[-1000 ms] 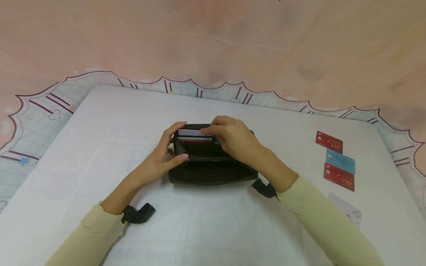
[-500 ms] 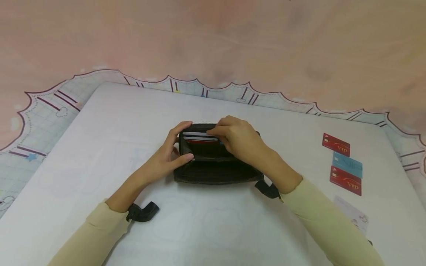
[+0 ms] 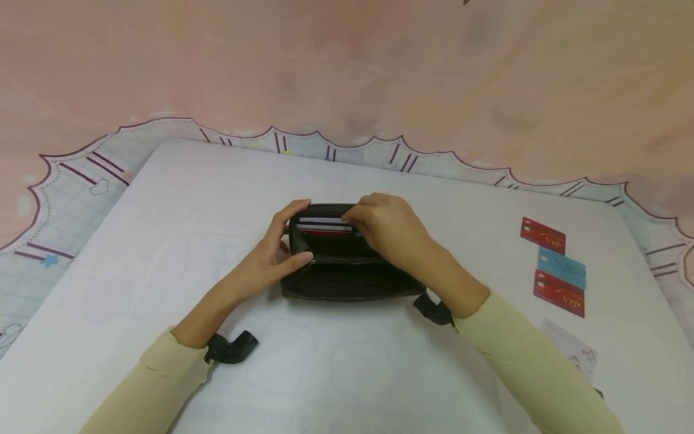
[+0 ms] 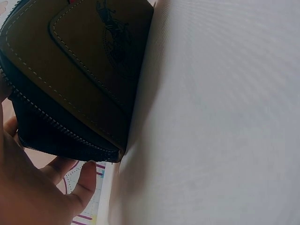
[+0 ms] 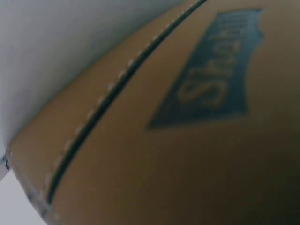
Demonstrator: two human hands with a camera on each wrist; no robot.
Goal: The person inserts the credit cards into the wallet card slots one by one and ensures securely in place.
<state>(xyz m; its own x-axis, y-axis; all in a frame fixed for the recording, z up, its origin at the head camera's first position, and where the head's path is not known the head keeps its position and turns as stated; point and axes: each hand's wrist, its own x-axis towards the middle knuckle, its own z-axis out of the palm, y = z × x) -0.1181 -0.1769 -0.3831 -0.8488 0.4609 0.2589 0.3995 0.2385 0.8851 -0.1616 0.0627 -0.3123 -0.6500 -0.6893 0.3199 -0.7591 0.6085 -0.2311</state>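
Observation:
A dark zip-around wallet [image 3: 352, 292] stands spread open at mid-table, its compartments facing up. My left hand [image 3: 273, 253] grips its left end, thumb on the inner edge and fingers behind. A pale card [image 3: 322, 220] sits in the top slot with only a strip showing; the bent fingers of my right hand [image 3: 393, 232] pinch its right part, partly hiding it. Below it, further card edges [image 3: 325, 229] show white and red. The brown stitched outside of the wallet [image 4: 89, 70] fills much of the left wrist view. A lettered patch [image 5: 211, 75] on it appears in the right wrist view.
To the right lie a red VIP card [image 3: 543, 235], a blue card [image 3: 562, 267] overlapping a second red card [image 3: 559, 293], and a pale floral card [image 3: 572, 346] partly behind the right sleeve. A white sheet covers the table [image 3: 336, 361]; a patterned cloth border [image 3: 363, 158] runs behind.
The pale card has gone deeper into the top slot; its VIP lettering no longer shows. My left hand keeps its hold on the wallet. The head view has shifted slightly.

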